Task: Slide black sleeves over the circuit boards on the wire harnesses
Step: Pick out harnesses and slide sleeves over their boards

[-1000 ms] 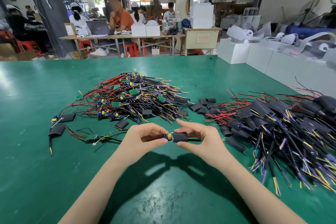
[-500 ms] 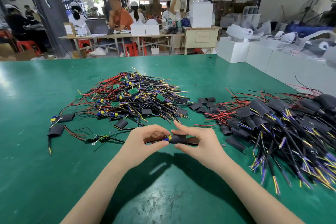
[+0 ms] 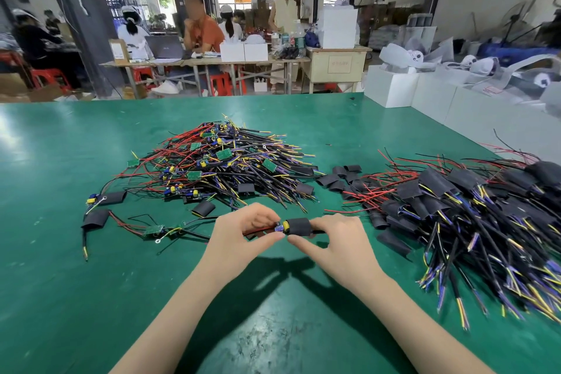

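Both hands hold one wire harness just above the green table [image 3: 91, 297]. My left hand [image 3: 243, 232] pinches the harness by its red wires at the board's end, where a small yellow and blue part [image 3: 283, 226] sticks out. My right hand [image 3: 337, 244] pinches the black sleeve [image 3: 297, 226], which covers most of the circuit board. A heap of bare harnesses with green boards [image 3: 218, 167] lies behind my left hand. Sleeved harnesses [image 3: 455, 206] are piled to the right.
Loose black sleeves [image 3: 340, 179] lie between the two piles. A few harnesses and sleeves [image 3: 103, 215] are scattered at the left. White boxes [image 3: 425, 91] line the table's far right edge. People sit and stand at tables in the background.
The sleeve has slid left over the board, leaving only its yellow and blue end showing. Both hands stayed near the same spot above the table.
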The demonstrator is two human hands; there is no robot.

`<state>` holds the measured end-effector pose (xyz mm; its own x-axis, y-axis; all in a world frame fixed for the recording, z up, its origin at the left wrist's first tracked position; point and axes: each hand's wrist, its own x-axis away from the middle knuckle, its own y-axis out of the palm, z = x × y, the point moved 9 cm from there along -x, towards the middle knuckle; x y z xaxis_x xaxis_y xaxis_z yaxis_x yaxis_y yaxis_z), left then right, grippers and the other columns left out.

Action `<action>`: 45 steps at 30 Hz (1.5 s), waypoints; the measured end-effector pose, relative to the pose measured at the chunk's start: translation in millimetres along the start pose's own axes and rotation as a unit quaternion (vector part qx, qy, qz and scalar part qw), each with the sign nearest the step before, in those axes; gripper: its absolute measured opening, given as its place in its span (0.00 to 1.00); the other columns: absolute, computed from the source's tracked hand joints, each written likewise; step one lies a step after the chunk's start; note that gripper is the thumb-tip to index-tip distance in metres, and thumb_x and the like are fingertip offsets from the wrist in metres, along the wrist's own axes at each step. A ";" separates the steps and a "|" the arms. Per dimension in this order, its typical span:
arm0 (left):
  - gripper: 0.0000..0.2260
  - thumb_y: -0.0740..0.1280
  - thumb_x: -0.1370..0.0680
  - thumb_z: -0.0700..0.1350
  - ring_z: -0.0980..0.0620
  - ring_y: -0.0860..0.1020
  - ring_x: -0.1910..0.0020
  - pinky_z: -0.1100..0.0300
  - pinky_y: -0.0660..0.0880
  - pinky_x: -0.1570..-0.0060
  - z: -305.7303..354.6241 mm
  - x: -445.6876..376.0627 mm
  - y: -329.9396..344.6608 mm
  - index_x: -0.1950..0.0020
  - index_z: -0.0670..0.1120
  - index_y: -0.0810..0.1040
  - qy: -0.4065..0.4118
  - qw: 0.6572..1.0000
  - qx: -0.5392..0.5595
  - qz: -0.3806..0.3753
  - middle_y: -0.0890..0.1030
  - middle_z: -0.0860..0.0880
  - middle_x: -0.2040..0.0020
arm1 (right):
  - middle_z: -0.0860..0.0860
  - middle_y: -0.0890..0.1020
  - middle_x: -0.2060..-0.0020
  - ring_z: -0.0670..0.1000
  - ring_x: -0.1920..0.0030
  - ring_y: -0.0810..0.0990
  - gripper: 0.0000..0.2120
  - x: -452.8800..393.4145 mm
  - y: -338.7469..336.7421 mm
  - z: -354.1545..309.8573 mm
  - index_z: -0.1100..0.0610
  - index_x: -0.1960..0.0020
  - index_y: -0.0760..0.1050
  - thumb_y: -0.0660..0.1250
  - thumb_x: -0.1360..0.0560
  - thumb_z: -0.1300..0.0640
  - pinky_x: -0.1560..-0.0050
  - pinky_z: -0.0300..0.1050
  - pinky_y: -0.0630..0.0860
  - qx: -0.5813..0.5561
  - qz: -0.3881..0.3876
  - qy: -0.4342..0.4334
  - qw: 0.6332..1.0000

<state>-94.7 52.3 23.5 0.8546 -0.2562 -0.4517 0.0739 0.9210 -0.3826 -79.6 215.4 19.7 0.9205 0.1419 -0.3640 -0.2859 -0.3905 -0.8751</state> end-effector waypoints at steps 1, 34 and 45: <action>0.09 0.77 0.30 0.37 0.55 0.83 0.57 0.62 0.79 0.51 -0.8 -0.1 -0.4 0.55 0.46 0.82 -0.003 1.000 -0.005 0.005 0.84 0.54 0.58 | 0.44 0.81 0.58 0.48 0.51 0.76 0.22 0.3 2.4 -2.6 0.47 0.50 0.79 0.58 0.27 0.32 0.47 0.46 0.66 0.000 -0.005 -0.003 1.000; 0.12 0.75 0.28 0.36 0.53 0.83 0.53 0.64 0.77 0.49 -4.1 -3.4 1.0 0.47 0.47 0.82 -0.014 0.998 0.055 -0.004 0.85 0.51 0.52 | 0.51 0.77 0.60 0.56 0.56 0.77 0.10 3.1 -31.8 -28.1 0.56 0.47 0.78 0.60 0.19 0.53 0.56 0.51 0.73 -0.071 0.045 -0.117 0.990; 0.14 0.72 0.27 0.42 0.43 0.75 0.45 0.53 0.70 0.46 -67.1 0.5 -83.5 0.42 0.45 0.80 -0.174 0.910 -0.346 0.150 0.80 0.45 0.46 | 0.65 0.83 0.56 0.68 0.55 0.81 0.12 27.0 -166.7 149.2 0.58 0.43 0.80 0.66 0.25 0.55 0.54 0.59 0.78 0.079 0.265 0.270 0.922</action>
<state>-134.9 -44.5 1.1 0.9029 0.1946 -0.3833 -0.4276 0.4986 -0.7540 -46.8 420.0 108.1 0.6269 -0.5205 -0.5797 -0.7297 -0.1317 -0.6710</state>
